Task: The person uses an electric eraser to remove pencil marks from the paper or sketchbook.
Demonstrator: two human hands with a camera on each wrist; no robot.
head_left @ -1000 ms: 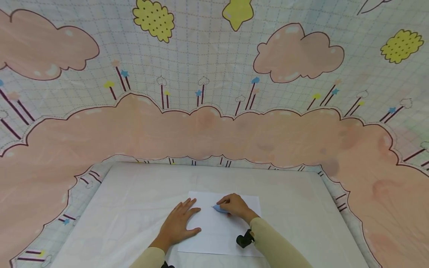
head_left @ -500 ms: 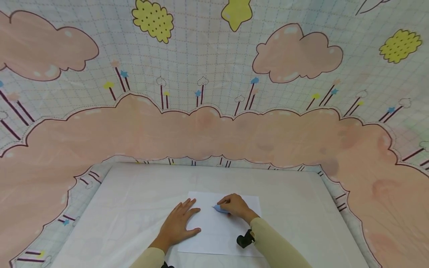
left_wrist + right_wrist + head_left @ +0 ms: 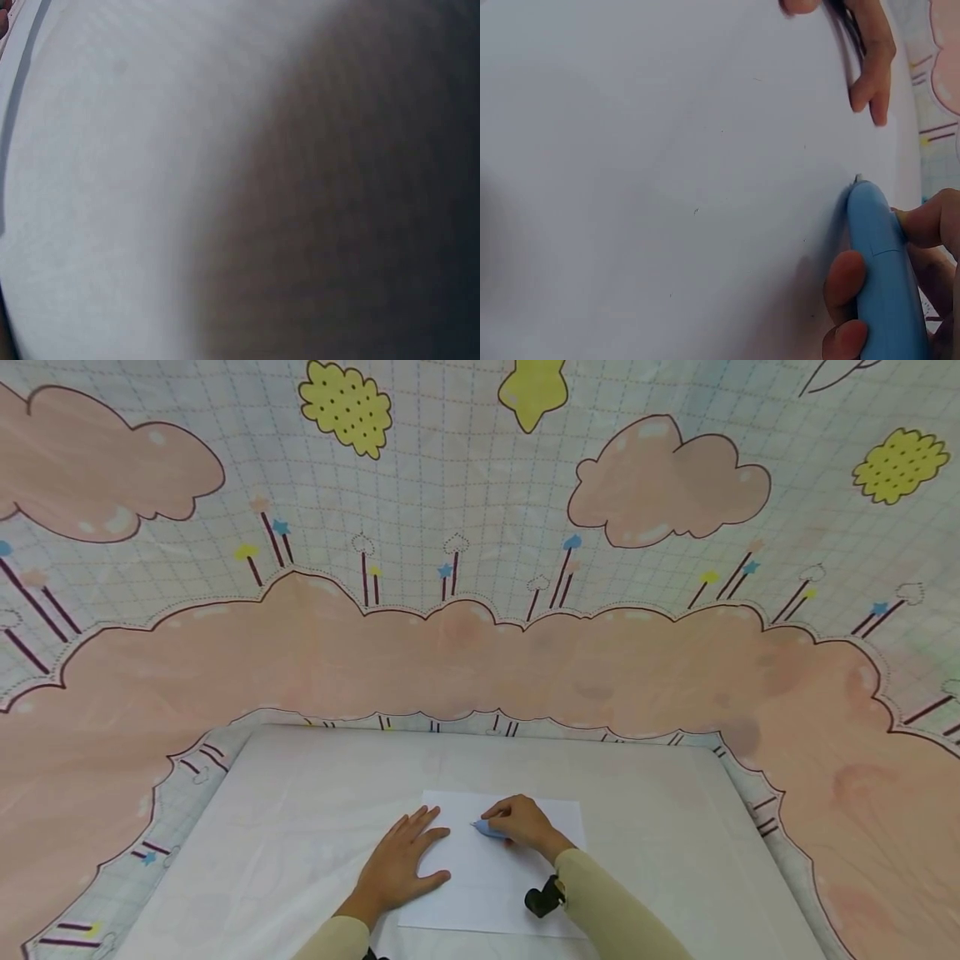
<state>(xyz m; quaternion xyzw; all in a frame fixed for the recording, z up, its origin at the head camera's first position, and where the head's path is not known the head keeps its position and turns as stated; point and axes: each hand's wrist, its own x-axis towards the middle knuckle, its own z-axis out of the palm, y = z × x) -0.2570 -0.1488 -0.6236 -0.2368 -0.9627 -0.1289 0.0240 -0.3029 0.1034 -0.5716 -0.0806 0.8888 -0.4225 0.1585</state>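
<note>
A white sheet of paper (image 3: 480, 885) lies on the table. My left hand (image 3: 401, 864) rests flat on its left edge, fingers straight and spread. In the right wrist view, fingertips of the left hand (image 3: 871, 82) show at the sheet's far side. My right hand (image 3: 522, 822) grips a rounded blue pen-like tool (image 3: 885, 270), fingers curled round its body and one fingertip pressing its side. The tool's small metallic tip (image 3: 858, 179) points left, close over the upper middle of the paper. Small dark marks dot the sheet. A blurred dark shape fills much of the left wrist view.
A white-covered table (image 3: 300, 777) extends around the sheet. Behind it hangs a patterned cloth (image 3: 465, 660) with clouds and stars, which also drops along both table sides. A black wrist camera (image 3: 543, 897) sits at the right cuff, over the paper.
The right hand and the blue tool have shifted slightly left over the paper within the last half second. The left hand stays in place.
</note>
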